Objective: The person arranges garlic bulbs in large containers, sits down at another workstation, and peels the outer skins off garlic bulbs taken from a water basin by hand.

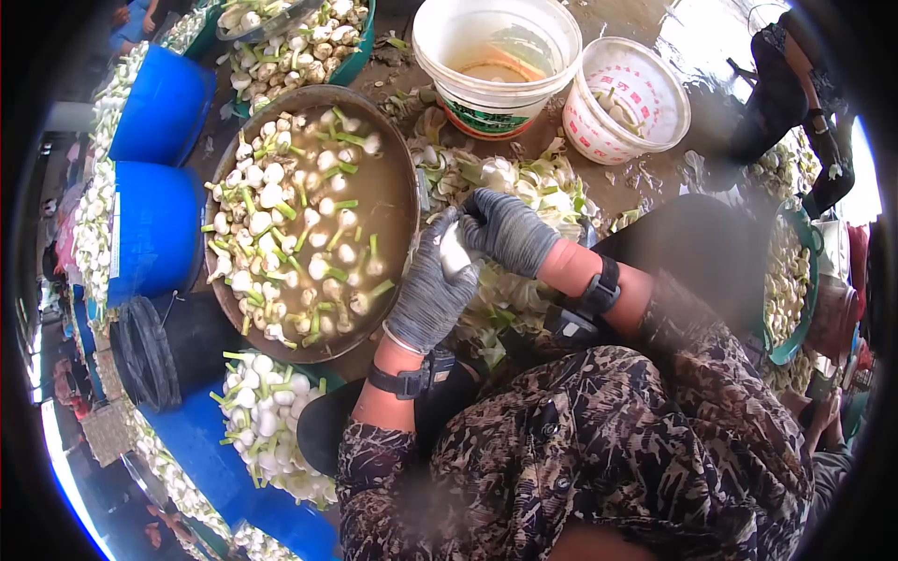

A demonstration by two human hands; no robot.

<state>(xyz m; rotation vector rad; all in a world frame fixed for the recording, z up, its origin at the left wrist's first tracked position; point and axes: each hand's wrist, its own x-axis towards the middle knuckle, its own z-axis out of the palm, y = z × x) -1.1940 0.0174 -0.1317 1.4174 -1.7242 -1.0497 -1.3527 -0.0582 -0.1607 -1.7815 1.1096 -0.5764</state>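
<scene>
A white garlic bulb is held in my left hand, which wears a grey glove and has its fingers wrapped round the bulb. My right hand, gloved the same way, is closed against the bulb's upper side; its fingertips are partly hidden. Both hands are just right of a wide round basin, where garlic bulbs with green stems lie in murky water. Under and behind the hands spreads a heap of garlic peelings.
A large white bucket and a smaller white bucket stand beyond the peelings. Blue tubs and a black bucket line the left. Peeled garlic is piled at lower left. Another person's leg shows at upper right.
</scene>
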